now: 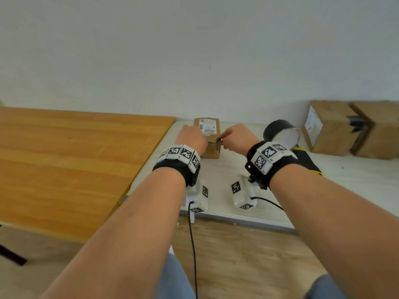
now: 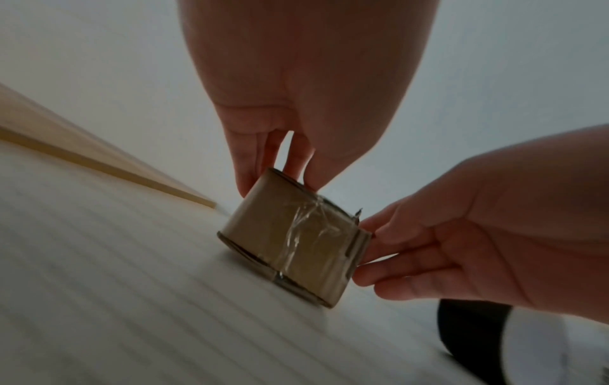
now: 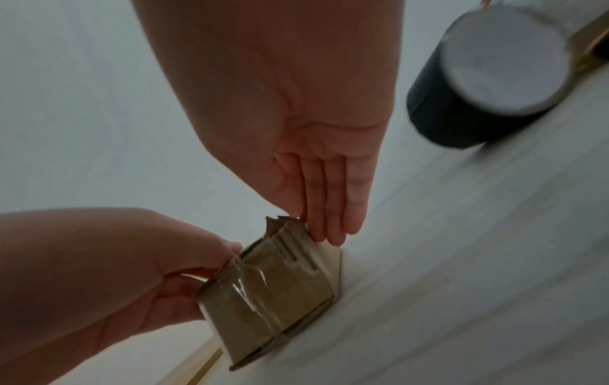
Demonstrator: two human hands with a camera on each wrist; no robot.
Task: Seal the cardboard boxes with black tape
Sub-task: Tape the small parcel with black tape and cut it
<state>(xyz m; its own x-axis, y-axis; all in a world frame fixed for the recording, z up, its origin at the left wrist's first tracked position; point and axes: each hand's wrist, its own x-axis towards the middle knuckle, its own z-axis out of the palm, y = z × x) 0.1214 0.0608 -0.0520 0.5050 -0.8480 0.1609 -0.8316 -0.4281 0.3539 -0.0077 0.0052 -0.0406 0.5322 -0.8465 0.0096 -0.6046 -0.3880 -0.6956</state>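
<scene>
Left grip (image 1: 192,137): grasped small box (image 1: 210,137).
Right grip (image 1: 236,137): pinched torn flap (image 1: 218,144).
Risk: flap could have torn further.

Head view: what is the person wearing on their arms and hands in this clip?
Both forearms are bare, with no sleeves or gloves. The left hand and right hand each have a black wrist strap carrying white blocks printed with black-and-white square markers. A white marker-printed unit hangs under each wrist, each trailing a thin black cable.
</scene>
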